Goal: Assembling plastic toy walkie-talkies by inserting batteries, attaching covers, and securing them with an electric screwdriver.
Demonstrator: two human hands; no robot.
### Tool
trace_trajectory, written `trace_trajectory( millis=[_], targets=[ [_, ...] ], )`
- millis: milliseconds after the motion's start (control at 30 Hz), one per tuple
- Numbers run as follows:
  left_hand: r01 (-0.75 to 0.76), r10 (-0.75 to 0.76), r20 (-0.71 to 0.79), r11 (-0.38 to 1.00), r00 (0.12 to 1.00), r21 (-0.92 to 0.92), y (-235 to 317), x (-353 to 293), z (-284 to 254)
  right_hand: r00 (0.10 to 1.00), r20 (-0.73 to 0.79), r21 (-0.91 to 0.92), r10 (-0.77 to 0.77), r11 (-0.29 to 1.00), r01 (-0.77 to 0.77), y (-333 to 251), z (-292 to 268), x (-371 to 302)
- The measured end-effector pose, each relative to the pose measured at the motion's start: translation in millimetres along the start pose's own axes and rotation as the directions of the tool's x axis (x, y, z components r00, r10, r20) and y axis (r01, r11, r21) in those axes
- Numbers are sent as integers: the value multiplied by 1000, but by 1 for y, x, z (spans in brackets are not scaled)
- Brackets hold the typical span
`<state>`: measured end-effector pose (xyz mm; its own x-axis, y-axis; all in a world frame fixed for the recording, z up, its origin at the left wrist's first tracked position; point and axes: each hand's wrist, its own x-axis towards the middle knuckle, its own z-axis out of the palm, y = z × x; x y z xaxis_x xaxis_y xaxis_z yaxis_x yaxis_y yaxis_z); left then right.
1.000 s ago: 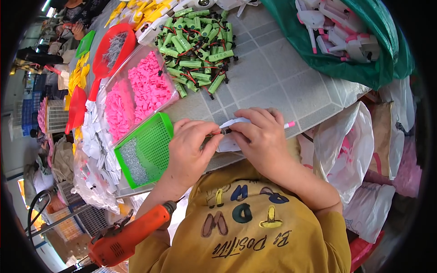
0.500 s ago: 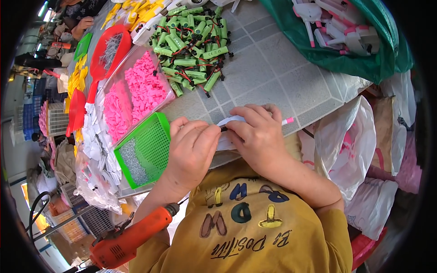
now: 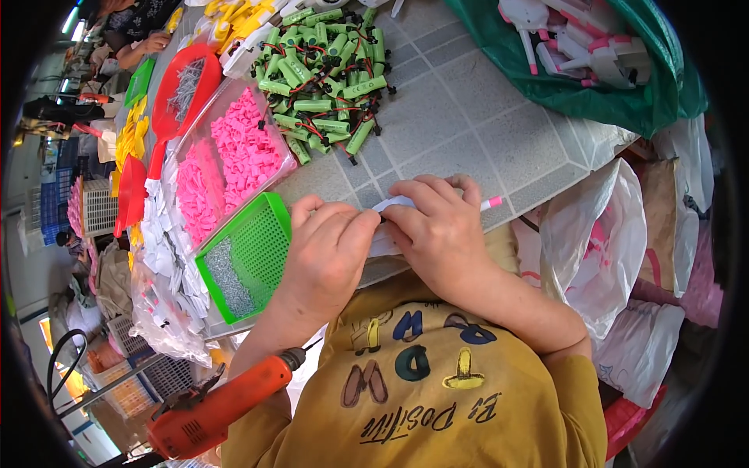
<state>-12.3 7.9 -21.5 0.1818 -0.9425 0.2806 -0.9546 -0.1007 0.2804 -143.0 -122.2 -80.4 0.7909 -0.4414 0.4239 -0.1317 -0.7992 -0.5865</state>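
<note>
My right hand (image 3: pixel 443 234) is closed around a white plastic housing (image 3: pixel 383 245), its fingers bent over the top. A thin white end with a pink tip (image 3: pixel 495 202) sticks out beyond the knuckles, toward the right. Against the housing's other end my left hand (image 3: pixel 328 248) pinches with thumb and forefinger. A small dark bit shows between the two hands, but the fingers hide most of it, so its kind is unclear. Both hands are over the near edge of the grey tiled table (image 3: pixel 476 140).
Green battery cells (image 3: pixel 328 78) with red wires lie heaped beyond my hands. To the left are a clear tray of pink pieces (image 3: pixel 242 144), a green tray (image 3: pixel 257 234) of small metal parts and a red scoop (image 3: pixel 168 117). A red power drill (image 3: pixel 226 405) is by my left arm. A green bag (image 3: pixel 663 101) holds white-and-pink housings.
Both hands keep almost the same grip and place. The whole view has shifted very slightly.
</note>
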Motion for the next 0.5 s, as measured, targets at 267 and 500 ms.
trace_trajectory(
  millis=[267,500],
  targets=[
    [110,-116,-33,984,993,-140,-3,-2,8,1000,-15,1,1,1000,-1,1,2,-1],
    [77,-85,-49,986,995,-148,-7,-7,16,998,-58,-14,-31,999,30,1,5,-2]
  ],
)
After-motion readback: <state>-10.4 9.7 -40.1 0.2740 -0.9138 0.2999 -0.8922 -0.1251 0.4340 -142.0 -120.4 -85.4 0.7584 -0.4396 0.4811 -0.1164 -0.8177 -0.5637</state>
